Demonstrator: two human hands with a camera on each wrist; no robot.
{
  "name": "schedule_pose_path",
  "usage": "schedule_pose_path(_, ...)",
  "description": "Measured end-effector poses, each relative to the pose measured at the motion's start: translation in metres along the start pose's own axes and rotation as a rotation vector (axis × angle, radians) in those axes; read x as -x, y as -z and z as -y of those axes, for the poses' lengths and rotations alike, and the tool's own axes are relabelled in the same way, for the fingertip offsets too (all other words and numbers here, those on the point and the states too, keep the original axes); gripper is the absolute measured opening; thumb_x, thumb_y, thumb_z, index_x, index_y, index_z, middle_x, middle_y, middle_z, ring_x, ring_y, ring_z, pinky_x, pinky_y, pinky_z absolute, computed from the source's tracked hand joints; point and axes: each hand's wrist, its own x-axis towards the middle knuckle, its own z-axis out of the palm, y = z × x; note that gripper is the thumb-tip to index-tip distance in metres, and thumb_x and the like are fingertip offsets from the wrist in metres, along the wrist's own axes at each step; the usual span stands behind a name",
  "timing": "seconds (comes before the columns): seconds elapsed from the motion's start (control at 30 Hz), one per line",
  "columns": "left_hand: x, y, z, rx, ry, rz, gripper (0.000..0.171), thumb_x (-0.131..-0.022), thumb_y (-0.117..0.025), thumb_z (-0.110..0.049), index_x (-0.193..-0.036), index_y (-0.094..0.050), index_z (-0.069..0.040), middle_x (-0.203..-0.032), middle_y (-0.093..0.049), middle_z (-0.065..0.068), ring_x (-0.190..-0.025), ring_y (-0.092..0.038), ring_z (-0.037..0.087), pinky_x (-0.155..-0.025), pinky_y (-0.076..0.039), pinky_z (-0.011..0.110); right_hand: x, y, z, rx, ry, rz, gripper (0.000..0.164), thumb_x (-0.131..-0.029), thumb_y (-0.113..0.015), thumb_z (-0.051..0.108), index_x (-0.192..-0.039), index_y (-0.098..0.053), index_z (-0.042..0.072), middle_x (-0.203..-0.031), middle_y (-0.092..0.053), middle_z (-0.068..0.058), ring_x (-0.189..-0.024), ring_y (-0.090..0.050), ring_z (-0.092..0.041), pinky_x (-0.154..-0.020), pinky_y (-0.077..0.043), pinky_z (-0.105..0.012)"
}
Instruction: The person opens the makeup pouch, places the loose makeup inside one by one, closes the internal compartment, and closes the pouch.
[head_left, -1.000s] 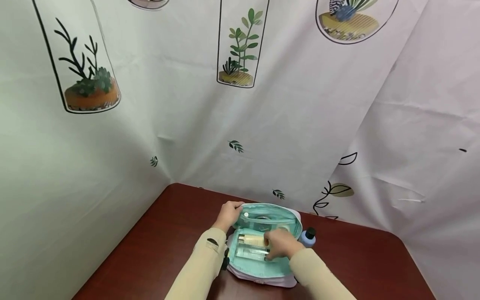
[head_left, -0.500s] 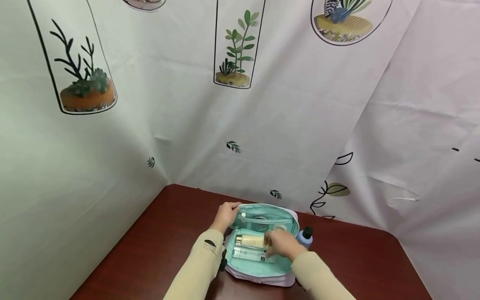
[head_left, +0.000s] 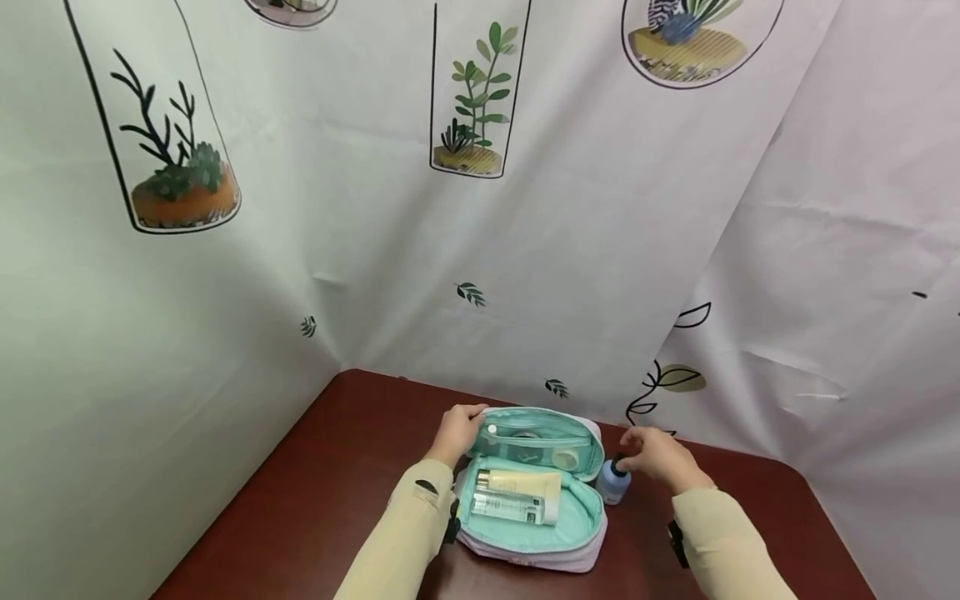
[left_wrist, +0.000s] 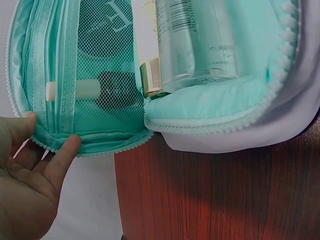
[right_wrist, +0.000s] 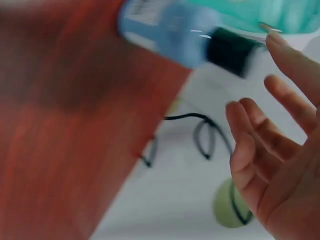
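An unzipped toiletry bag (head_left: 517,557), lilac outside and mint green inside, lies on the table with its lid raised. My left hand (head_left: 456,433) holds the lid's left rim, thumb and a finger showing at the zipper edge in the left wrist view. In the bag's base lie a cream-coloured tube (head_left: 525,482) and a clear bottle (head_left: 506,505), side by side. To the right of the bag stands a blue bottle (head_left: 613,485) with a black cap (right_wrist: 232,51). My right hand (head_left: 660,457) is at that cap, fingers spread and loosely bent; the right wrist view shows a gap between them.
Behind the lid's mesh pocket (left_wrist: 105,55) sit a small dark-and-white bottle (left_wrist: 107,90) and a round white item (head_left: 565,458). The reddish-brown table (head_left: 360,467) meets a printed cloth backdrop (head_left: 390,250) at its far and left sides.
My right hand has left the tube and clear bottle in the bag and moved right to the blue bottle's cap. The left hand stays on the lid rim.
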Motion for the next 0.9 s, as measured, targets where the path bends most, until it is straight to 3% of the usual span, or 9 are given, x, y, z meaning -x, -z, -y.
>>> schedule_pose_path(0.13,0.0,-0.002,-0.001,-0.003,-0.006,0.0,0.032,-0.096,-0.05,-0.009,-0.126,-0.058,-0.006,-0.126,-0.054,0.018,-0.102,-0.057,0.028,-0.068,-0.044,0.034,0.002,-0.012,-0.012,-0.022,-0.004,0.03,0.041,-0.068,-0.082,0.016,-0.104,-0.065,0.006,-0.096,-0.062,-0.01,-0.086,-0.057,-0.025,-0.071,-0.046,-0.046)
schedule_pose_path(0.27,0.001,-0.002,0.0,-0.007,0.003,-0.008,0.031,-0.096,-0.051,-0.01,-0.126,-0.058,-0.007,-0.126,-0.055,0.018,-0.096,-0.058,0.029,-0.068,-0.045,0.034,0.001,-0.022,-0.015,-0.037,0.018,0.026,0.046,-0.069,-0.08,0.012,-0.112,-0.064,0.005,-0.096,-0.062,-0.009,-0.086,-0.057,-0.024,-0.07,-0.048,-0.045)
schedule_pose_path(0.5,0.0,0.0,0.0,-0.001,-0.016,-0.011,0.031,-0.096,-0.05,-0.009,-0.126,-0.058,-0.005,-0.125,-0.055,0.018,-0.113,-0.053,0.032,-0.08,-0.048,0.041,-0.002,-0.029,-0.012,0.027,0.016,-0.003,0.027,-0.073,-0.076,0.008,-0.099,-0.068,0.009,-0.096,-0.063,-0.01,-0.079,-0.055,-0.022,-0.066,-0.048,-0.043)
schedule_pose_path(0.7,-0.002,0.0,0.002,-0.003,-0.004,0.002,0.032,-0.096,-0.05,-0.01,-0.127,-0.057,-0.006,-0.126,-0.054,0.018,-0.109,-0.055,0.03,-0.072,-0.046,0.036,0.0,-0.019,-0.005,0.093,0.022,-0.027,0.019,-0.073,-0.075,0.01,-0.09,-0.066,0.009,-0.087,-0.062,-0.006,-0.074,-0.055,-0.02,-0.064,-0.047,-0.042)
schedule_pose_path(0.9,-0.003,0.0,0.003,0.004,0.007,0.004,0.032,-0.096,-0.05,-0.01,-0.126,-0.058,-0.006,-0.126,-0.054,0.018,-0.114,-0.051,0.032,-0.083,-0.047,0.042,0.002,0.002,0.013,0.151,0.056,-0.014,0.016,-0.072,-0.068,0.015,-0.082,-0.057,0.011,-0.071,-0.052,-0.001,-0.06,-0.046,-0.016,-0.053,-0.037,-0.035)
